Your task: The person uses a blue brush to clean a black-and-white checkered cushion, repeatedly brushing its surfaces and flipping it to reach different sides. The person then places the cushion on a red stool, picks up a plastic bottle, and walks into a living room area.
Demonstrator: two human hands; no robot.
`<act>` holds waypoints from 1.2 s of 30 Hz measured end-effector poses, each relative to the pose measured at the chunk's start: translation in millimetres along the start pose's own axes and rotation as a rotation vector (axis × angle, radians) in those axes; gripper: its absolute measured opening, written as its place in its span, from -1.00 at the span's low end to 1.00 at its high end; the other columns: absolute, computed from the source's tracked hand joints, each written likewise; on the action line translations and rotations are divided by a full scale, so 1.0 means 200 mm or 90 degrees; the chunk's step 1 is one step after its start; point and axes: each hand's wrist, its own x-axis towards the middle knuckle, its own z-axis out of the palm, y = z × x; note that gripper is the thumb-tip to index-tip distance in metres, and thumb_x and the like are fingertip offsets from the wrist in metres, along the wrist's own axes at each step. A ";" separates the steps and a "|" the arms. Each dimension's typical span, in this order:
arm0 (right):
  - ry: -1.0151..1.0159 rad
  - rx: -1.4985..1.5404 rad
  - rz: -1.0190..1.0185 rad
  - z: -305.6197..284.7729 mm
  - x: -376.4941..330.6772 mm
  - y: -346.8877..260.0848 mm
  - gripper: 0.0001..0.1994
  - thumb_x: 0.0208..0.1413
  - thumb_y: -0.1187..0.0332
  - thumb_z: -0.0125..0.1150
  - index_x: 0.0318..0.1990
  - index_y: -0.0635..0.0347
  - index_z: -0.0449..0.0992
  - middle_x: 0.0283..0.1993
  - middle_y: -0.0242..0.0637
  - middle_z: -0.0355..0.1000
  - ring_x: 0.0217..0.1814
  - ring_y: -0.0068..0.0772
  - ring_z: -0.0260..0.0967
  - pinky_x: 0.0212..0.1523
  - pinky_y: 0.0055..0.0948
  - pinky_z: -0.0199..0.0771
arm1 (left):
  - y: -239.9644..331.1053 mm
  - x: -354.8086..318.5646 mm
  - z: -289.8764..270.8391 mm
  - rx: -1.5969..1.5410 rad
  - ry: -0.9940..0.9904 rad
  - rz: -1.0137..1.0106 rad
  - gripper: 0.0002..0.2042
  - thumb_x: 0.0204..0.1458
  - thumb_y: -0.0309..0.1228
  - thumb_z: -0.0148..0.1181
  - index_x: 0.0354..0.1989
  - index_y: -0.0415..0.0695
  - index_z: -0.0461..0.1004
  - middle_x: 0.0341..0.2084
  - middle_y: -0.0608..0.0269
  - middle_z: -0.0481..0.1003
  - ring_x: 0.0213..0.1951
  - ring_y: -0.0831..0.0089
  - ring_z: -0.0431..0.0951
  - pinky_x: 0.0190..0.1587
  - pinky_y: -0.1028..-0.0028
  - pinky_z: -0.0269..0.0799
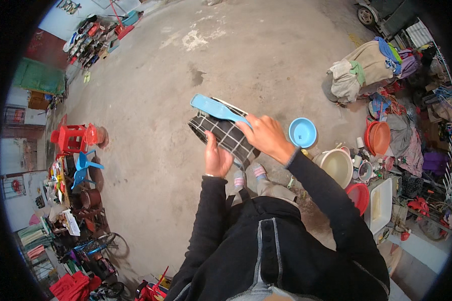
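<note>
Brush (217, 108), light blue and long, lying across the top of a dark checked cloth (225, 134), both held up in front of the chest, well above the concrete floor (236, 55). Long axis running from upper left down to lower right, broad head end pointing up-left and away from the body, handle end disappearing under the right hand (266, 136). Right fingers (247, 125) closed around that handle end, so brush lying up-left of them. Left hand (217, 159) below the cloth, fingers curled up and gripping its near edge, thumb side toward the brush; cloth hanging in a bundle between the two hands, its own length following much the same slant. Right hand nearer to the brush, touching it; left hand just beneath, apart from the brush, parted from it by the cloth. Blue bowl (302, 132) on the floor just right of the right hand; cream basin (336, 165) beside it, lower right.
</note>
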 end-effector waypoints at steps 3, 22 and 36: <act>-0.058 0.043 -0.001 -0.04 -0.23 -0.09 -0.71 0.10 0.13 0.05 -0.44 0.20 0.41 -0.67 -0.03 0.36 -0.62 0.00 0.38 -0.62 -0.11 0.33 | 0.15 0.06 -0.09 -0.026 -0.049 0.072 -0.52 0.18 -0.01 -0.26 0.05 -0.15 0.27 -0.04 0.19 0.39 0.01 0.28 0.38 0.07 0.22 0.27; -0.050 -0.016 -0.029 0.01 0.00 0.05 -0.71 0.08 0.19 0.08 -0.52 0.23 0.38 -0.70 -0.01 0.32 -0.66 0.09 0.31 -0.64 -0.14 0.29 | 0.12 0.01 -0.10 -0.146 0.012 0.034 -0.54 0.19 -0.08 -0.24 0.10 -0.19 0.22 0.03 0.12 0.34 0.05 0.19 0.35 0.11 0.19 0.25; -0.085 -0.032 -0.039 -0.04 -0.05 0.03 -0.72 0.07 0.19 0.10 -0.49 0.25 0.39 -0.70 -0.01 0.32 -0.62 0.07 0.34 -0.65 -0.12 0.28 | 0.17 0.04 -0.22 -0.121 -0.036 0.031 -0.53 0.20 -0.08 -0.26 0.11 -0.20 0.21 0.02 0.10 0.35 0.03 0.17 0.37 0.10 0.17 0.27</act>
